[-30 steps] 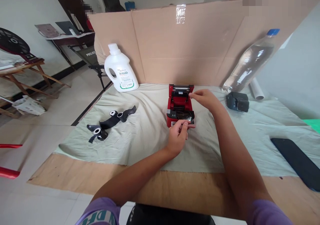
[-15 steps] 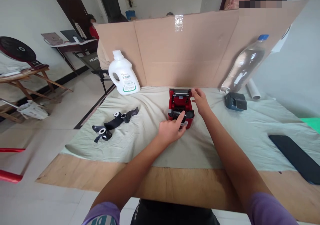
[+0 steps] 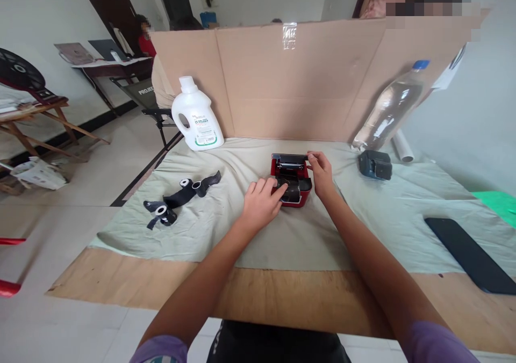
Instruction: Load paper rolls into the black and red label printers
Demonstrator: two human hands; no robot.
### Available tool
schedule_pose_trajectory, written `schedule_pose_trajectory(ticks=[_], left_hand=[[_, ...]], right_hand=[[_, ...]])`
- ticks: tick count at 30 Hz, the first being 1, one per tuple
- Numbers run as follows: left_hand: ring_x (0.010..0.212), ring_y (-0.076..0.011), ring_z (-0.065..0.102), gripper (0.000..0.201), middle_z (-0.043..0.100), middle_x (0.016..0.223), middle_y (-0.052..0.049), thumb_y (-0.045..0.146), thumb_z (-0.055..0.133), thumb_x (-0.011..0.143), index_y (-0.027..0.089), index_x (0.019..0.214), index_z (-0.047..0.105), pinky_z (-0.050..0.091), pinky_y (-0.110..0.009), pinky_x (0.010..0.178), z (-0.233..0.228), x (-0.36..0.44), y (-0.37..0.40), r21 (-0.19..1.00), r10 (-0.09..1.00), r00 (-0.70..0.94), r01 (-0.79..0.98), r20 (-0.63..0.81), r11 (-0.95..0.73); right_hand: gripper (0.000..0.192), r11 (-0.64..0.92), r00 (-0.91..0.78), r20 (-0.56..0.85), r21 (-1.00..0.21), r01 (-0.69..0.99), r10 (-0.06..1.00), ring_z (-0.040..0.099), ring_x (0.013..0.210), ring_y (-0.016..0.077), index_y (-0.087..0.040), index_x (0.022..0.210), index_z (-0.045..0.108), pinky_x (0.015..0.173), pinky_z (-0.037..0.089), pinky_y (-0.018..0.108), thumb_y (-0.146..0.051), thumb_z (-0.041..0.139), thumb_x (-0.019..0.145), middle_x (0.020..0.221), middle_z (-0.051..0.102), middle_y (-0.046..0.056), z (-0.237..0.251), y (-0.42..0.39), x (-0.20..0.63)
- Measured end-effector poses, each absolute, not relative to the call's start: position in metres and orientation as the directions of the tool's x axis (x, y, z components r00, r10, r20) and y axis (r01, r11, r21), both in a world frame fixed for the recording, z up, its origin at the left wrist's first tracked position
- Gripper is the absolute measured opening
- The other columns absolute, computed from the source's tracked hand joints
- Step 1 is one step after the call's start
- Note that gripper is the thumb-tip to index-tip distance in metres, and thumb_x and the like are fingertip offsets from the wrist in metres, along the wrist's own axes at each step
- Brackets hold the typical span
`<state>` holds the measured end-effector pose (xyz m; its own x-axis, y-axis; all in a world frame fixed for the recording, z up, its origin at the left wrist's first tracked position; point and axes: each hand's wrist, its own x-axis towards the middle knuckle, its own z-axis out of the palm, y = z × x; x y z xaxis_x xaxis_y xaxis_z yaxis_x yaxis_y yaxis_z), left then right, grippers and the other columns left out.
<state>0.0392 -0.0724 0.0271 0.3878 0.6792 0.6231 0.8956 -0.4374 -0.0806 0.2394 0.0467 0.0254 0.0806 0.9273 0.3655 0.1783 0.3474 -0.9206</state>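
Observation:
A small red-and-black label printer (image 3: 296, 202) stands in the middle of the cloth, its lid (image 3: 288, 157) raised partway. My right hand (image 3: 321, 171) grips the right edge of that lid between thumb and fingers. At the printer's front left is my left hand (image 3: 263, 201), fingers outstretched. Its index finger touches a strip of shiny black film (image 3: 292, 193) that lies over the front of the printer. On the cloth to the left are several small rolls of black ribbon (image 3: 180, 196), partly unwound; none is touched by my hands.
A white detergent jug (image 3: 198, 117) and a clear bottle with a blue cap (image 3: 389, 108) stand before the cardboard screen (image 3: 290, 89). To the right lie a dark blue device (image 3: 374, 165), a white paper roll (image 3: 402, 147) and a black phone (image 3: 470, 253). People sit beyond the screen.
The printer's lid has come down partway, with my right hand on its edge. My left hand has shifted left, its fingers now more spread, and more black film shows over the front.

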Motion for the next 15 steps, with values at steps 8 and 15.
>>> schedule_pose_trajectory(ticks=[8, 15], left_hand=[[0.077, -0.0176, 0.053, 0.033, 0.064, 0.087, -0.006, 0.022, 0.046, 0.098, 0.033, 0.116, 0.071, 0.034, -0.032, 0.072, 0.008, 0.032, -0.063, 0.091, 0.614, 0.353, 0.815, 0.706, -0.573], [0.077, -0.0173, 0.055, 0.033, 0.065, 0.082, -0.006, 0.025, 0.044, 0.1, 0.033, 0.117, 0.072, 0.036, -0.032, 0.071, 0.002, 0.036, -0.063, 0.18, 0.642, 0.287, 0.808, 0.711, -0.561]], right_hand=[[0.051, 0.308, 0.025, 0.316, -0.939, 0.151, 0.949, 0.056, 0.123, 0.0236, -0.025, 0.126, 0.053, 0.098, 0.049, 0.038, -0.037, 0.044, 0.078, 0.136, 0.06, 0.008, 0.012, 0.043, 0.235], [0.076, 0.319, -0.066, 0.315, -0.946, 0.062, 0.947, 0.051, 0.135, 0.0233, -0.025, 0.153, 0.027, 0.104, 0.048, 0.041, -0.044, 0.037, 0.081, 0.153, 0.048, 0.007, -0.018, 0.044, 0.231]])
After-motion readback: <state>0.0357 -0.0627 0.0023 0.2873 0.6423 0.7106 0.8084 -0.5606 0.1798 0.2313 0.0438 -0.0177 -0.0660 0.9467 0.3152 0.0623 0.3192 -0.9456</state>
